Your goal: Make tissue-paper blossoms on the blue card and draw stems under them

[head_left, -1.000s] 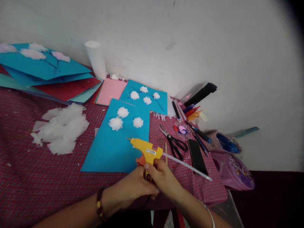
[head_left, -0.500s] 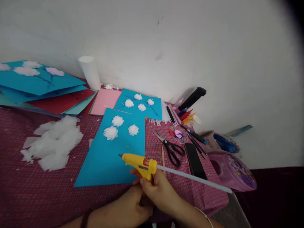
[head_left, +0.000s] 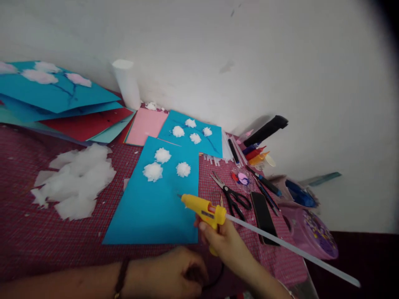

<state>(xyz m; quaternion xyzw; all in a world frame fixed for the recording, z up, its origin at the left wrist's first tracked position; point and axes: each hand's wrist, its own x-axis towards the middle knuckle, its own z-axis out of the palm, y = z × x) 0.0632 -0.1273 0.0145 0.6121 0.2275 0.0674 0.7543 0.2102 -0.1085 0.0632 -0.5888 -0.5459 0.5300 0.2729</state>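
My right hand (head_left: 229, 245) is wrapped round the handle of a yellow hot glue gun (head_left: 199, 207), a long translucent glue stick (head_left: 293, 249) jutting from its back. The gun's nozzle points left over a blue sheet of paper (head_left: 149, 216) that bears three white paper flowers (head_left: 152, 171). Below the sheet's near edge, my left hand (head_left: 177, 272) has its fingers curled in; whatever they might hold is hidden. A dark cord (head_left: 218, 278) runs close by its fingertips.
A pile of white paper pieces (head_left: 77, 182) lies left. Behind stand a white roll (head_left: 127, 85) and another flowered blue sheet (head_left: 205, 143). Scissors (head_left: 230, 194), a phone (head_left: 264, 218) and paint tubes (head_left: 257, 155) are right. Folded cards (head_left: 59, 95) lean at the far left.
My hands have come apart: the left has drawn down and away from the gun. My right hand has moved the glue gun to the right. The view has shifted slightly.
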